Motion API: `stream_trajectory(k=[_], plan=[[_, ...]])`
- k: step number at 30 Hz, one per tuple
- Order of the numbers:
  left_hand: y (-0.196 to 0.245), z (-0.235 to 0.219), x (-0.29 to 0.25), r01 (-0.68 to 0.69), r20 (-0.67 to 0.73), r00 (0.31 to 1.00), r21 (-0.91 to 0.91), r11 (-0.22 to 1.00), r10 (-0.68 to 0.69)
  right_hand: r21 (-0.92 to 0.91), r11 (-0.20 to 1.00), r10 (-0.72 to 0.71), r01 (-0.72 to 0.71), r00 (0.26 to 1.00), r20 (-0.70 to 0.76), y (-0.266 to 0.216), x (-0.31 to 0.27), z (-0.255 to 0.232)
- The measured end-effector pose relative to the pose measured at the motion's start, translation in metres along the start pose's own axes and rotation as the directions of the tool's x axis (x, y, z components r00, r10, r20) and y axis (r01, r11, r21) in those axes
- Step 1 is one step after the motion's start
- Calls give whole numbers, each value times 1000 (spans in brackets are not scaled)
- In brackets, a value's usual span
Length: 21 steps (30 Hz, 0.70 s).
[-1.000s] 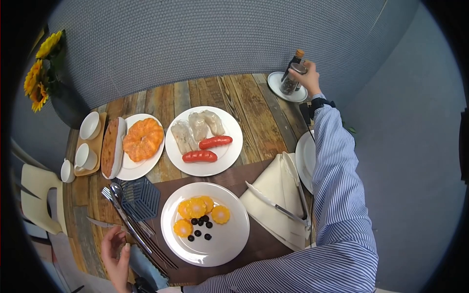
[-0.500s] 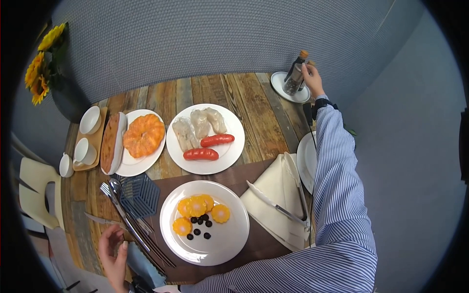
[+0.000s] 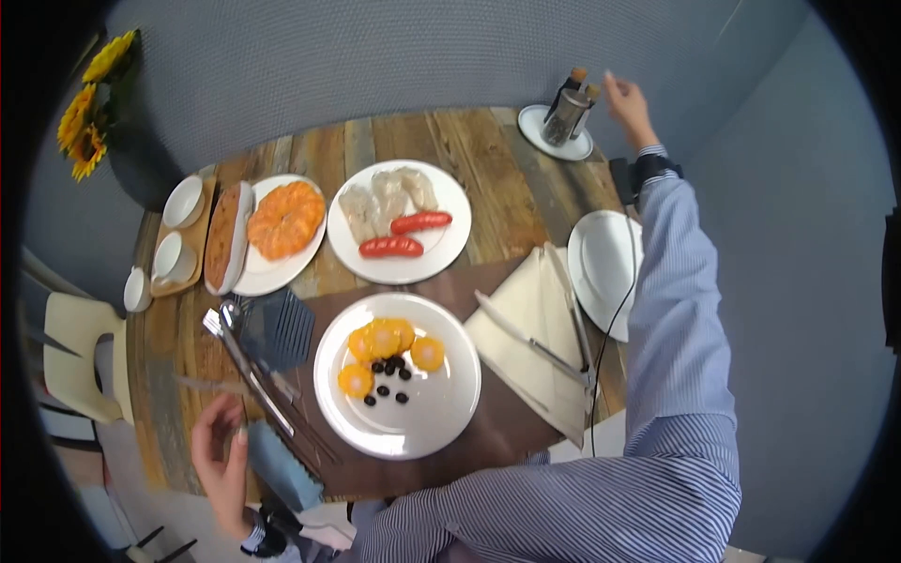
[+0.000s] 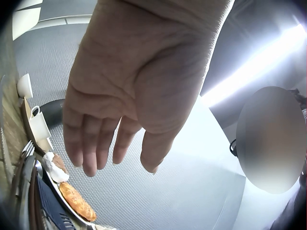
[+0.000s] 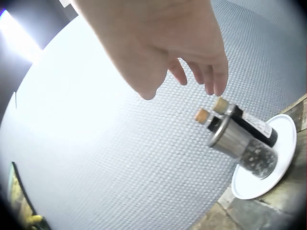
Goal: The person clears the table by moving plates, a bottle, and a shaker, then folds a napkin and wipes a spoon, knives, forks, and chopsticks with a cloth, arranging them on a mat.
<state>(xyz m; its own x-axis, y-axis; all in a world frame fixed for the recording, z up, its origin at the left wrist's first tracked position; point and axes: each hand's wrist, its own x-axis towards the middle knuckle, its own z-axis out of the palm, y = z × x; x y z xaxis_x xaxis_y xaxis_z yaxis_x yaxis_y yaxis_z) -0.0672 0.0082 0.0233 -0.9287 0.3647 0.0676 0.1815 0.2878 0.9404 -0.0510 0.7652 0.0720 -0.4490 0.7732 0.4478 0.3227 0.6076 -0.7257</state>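
Note:
My right hand (image 3: 631, 105) is raised just right of a pepper grinder (image 3: 565, 117), touching nothing. In the right wrist view the fingers of that hand (image 5: 168, 48) hang apart above the grinder (image 5: 244, 146). Two cork-topped dark bottles stand beside the grinder on a small white plate (image 5: 285, 128). My left hand (image 3: 221, 460) hovers empty near the table's front left edge, by the cutlery (image 3: 253, 375); the left wrist view shows its palm (image 4: 139, 81) and loose fingers. Yellow slices (image 3: 428, 354) and dark round pieces lie on the near white plate (image 3: 441, 413).
Behind are a plate (image 3: 441, 249) with red sausages and wrapped pieces, and an orange ring-shaped bread (image 3: 286, 220). Cups (image 3: 175, 257) and a sunflower vase (image 3: 141, 169) stand left. A cream napkin (image 3: 526, 338) with tongs lies right, beside an empty plate (image 3: 593, 263) and a black cable.
My right hand has let go of the grinder, now on the small plate, and moved up and right off it. The left hand stays near the cutlery; the head view has shifted.

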Motion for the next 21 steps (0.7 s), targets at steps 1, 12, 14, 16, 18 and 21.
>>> stream_trajectory(k=[1, 12, 14, 16, 18, 21], plan=[[0, -2, -4, -23, -5, 1000, -14, 1000, 23, 104, 995, 6, -9, 1000, 27, -20, -9, -9], [22, 16, -48, -292, -85, 956, -149, 945, 282, 657, 753, -249, 14, 931, 266, -192, -219, -89], [27, 14, -60, -224, -72, 974, -188, 956, 214, 747, 662, -254, -56, 921, 294, -202, -254, -101], [29, 11, -71, -158, -31, 987, -242, 957, 155, 790, 608, -276, -79, 912, 303, -205, -277, -113], [27, 9, -80, -164, -27, 986, -227, 960, 162, 851, 507, -286, -138, 904, 317, -209, -300, -126], [25, 13, -87, -166, -26, 986, -213, 963, 164, 898, 369, -241, -241, 908, 343, -209, -326, -137]])
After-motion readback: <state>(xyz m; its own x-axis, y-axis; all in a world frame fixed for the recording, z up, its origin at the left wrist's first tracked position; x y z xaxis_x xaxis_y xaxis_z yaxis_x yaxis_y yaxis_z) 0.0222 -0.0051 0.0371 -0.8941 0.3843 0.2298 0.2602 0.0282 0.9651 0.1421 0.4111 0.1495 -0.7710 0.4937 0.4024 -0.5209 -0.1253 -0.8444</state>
